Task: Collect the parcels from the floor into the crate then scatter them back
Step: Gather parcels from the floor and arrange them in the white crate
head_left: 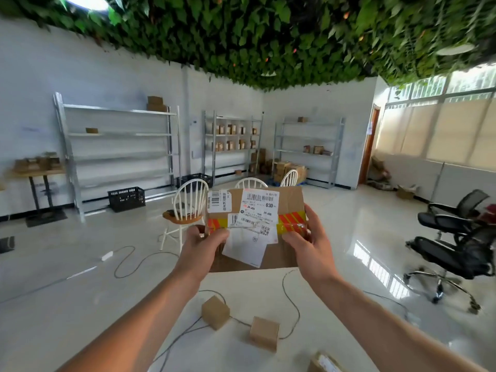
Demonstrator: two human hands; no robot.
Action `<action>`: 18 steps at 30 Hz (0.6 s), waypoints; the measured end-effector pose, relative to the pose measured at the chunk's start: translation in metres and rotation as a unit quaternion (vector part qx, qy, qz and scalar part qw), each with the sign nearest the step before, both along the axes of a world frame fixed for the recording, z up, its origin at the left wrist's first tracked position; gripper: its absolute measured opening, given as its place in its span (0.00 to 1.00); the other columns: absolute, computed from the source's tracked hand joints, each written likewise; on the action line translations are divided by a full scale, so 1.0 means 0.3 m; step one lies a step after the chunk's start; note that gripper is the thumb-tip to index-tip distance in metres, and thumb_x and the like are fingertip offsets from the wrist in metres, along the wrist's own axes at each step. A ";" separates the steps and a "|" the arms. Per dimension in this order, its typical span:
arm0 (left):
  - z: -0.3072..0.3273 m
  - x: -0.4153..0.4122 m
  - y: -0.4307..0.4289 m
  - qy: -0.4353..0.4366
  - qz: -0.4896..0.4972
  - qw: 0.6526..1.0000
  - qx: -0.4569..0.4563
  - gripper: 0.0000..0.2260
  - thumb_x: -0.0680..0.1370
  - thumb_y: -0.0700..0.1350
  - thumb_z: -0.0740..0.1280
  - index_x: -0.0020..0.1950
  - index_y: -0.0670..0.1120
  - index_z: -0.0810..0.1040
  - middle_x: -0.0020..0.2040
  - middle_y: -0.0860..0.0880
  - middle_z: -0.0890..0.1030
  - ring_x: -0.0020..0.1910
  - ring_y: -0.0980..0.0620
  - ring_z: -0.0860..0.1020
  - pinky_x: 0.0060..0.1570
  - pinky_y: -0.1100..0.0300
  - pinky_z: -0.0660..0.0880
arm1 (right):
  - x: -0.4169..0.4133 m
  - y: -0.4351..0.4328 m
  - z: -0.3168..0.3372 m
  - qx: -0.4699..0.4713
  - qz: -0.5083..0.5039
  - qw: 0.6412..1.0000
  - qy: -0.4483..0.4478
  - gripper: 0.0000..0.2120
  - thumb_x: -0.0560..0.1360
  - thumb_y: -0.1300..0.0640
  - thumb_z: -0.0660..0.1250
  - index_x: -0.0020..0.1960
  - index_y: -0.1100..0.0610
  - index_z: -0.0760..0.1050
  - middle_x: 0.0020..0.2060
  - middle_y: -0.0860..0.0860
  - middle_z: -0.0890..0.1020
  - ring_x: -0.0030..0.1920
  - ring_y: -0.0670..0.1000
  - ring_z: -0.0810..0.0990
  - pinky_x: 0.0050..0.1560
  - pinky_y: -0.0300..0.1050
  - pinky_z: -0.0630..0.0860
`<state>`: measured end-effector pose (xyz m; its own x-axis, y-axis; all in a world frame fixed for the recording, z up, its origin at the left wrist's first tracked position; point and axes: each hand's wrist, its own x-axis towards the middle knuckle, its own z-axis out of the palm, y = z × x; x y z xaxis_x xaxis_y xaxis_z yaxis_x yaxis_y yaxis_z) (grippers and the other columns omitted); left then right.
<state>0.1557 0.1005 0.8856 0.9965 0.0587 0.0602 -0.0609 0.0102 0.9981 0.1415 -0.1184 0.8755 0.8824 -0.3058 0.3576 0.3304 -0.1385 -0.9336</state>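
Observation:
I hold a flat brown cardboard parcel (291, 200) with white shipping labels and red-yellow tape up in front of me at chest height. My left hand (201, 245) grips its lower left edge, and my right hand (308, 240) grips its right edge. On the glossy floor below lie two small plain cardboard boxes, one to the left (215, 312) and one to the right (264, 333). A third labelled parcel (326, 362) shows at the bottom edge. A black plastic crate (126, 198) stands by the left shelving, far from my hands.
White wooden chairs (188, 208) stand just behind the parcel. Black office chairs (456, 242) sit at the right. Cables (139, 261) and a power strip (107, 255) trail over the floor. Metal shelves (118, 146) with boxes line the back wall. A second black crate (196, 181) stands further back.

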 end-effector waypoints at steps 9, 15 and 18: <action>0.182 -0.123 -0.232 -0.055 -0.089 0.994 -0.006 0.20 0.69 0.56 0.73 0.55 0.50 0.73 0.54 0.46 0.81 0.53 0.47 0.80 0.56 0.46 0.77 | -0.253 -0.198 0.176 -0.023 -0.099 0.993 -0.054 0.37 0.60 0.39 0.69 0.69 0.27 0.69 0.64 0.48 0.78 0.61 0.50 0.81 0.62 0.59 0.80; 0.285 -0.252 -0.495 -0.079 -0.139 0.987 -0.020 0.28 0.62 0.59 0.72 0.58 0.49 0.72 0.54 0.47 0.82 0.52 0.47 0.82 0.54 0.44 0.79 | -0.447 -0.441 0.272 -0.032 -0.158 0.984 -0.081 0.35 0.61 0.41 0.70 0.66 0.21 0.66 0.66 0.48 0.78 0.61 0.50 0.81 0.63 0.58 0.80; 0.321 -0.326 -0.650 -0.089 -0.169 0.981 -0.027 0.26 0.66 0.57 0.72 0.60 0.49 0.73 0.54 0.48 0.81 0.52 0.48 0.81 0.49 0.50 0.78 | -0.566 -0.582 0.311 -0.053 -0.196 0.975 -0.086 0.39 0.61 0.40 0.70 0.72 0.27 0.66 0.66 0.46 0.78 0.61 0.48 0.81 0.63 0.58 0.80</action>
